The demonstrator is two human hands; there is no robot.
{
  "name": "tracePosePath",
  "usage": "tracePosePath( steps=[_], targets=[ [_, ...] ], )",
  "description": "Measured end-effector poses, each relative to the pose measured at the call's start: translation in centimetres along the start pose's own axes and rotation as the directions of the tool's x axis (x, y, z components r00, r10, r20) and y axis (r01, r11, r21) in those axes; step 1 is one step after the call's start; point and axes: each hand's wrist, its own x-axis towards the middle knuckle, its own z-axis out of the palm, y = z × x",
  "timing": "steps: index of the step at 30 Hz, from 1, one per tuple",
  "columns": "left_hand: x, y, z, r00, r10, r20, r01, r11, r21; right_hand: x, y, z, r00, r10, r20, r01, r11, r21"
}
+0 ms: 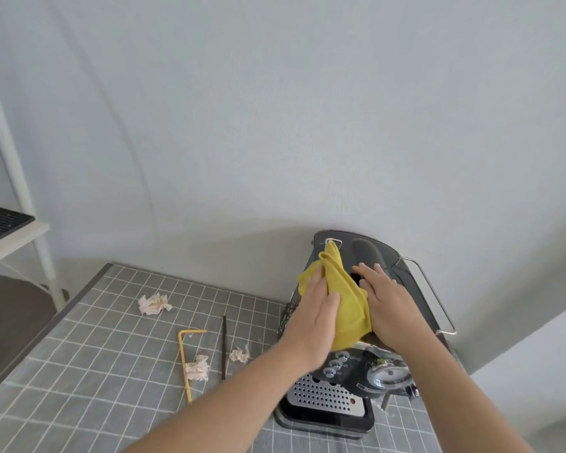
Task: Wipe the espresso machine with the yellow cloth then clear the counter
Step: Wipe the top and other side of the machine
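Head view: yellow cloth [348, 305] hides part of espresso machine [371, 253] top.

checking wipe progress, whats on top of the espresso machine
The yellow cloth, left hand pressing it, right hand alongside. The espresso machine top beneath them is hidden.

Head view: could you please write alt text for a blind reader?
A left hand presses a yellow cloth onto an espresso machine that the right hand rests on. Paper scraps, a yellow straw and a stick litter the checked counter.
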Motion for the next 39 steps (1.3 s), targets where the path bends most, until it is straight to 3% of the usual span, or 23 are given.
tracePosePath(
  steps=[5,10,18,24,31,36,39],
  targets=[
    [6.7,-0.3,-2.8,0.993,-0.091,0.076,0.087,0.995,0.045,-0.6,-0.6,-0.3,1.000,0.016,-0.025,-0.014,0.998,0.059],
    [8.6,0.5,-3.4,0.987,-0.151,0.054,0.138,0.970,0.198,-0.8,-0.7,-0.3,0.999,0.025,-0.031,-0.022,0.995,0.098],
    [6.6,0.2,-3.0,0.988,-0.086,0.129,0.037,0.938,0.344,-0.7,-0.4,-0.2,1.000,0.014,-0.023,-0.013,0.999,0.052],
    [6.7,-0.6,-3.2,0.997,-0.050,0.051,0.045,0.994,0.100,-1.0,-0.6,-0.4,0.999,0.026,-0.041,-0.024,0.998,0.066],
    [7.3,-1.1,-3.3,1.000,-0.005,0.023,0.001,0.988,0.156,-0.8,-0.8,-0.6,0.999,0.033,-0.041,-0.032,0.999,0.024],
    [8.0,-1.9,-3.7,0.995,-0.100,-0.008,0.100,0.995,-0.008,-0.9,-0.6,-0.5,0.999,0.023,-0.030,-0.023,1.000,0.013],
    [7.9,-1.8,-3.4,0.995,-0.094,0.028,0.094,0.996,0.013,-0.8,-0.6,-0.4,0.999,0.020,-0.033,-0.020,1.000,0.011]
  ],
)
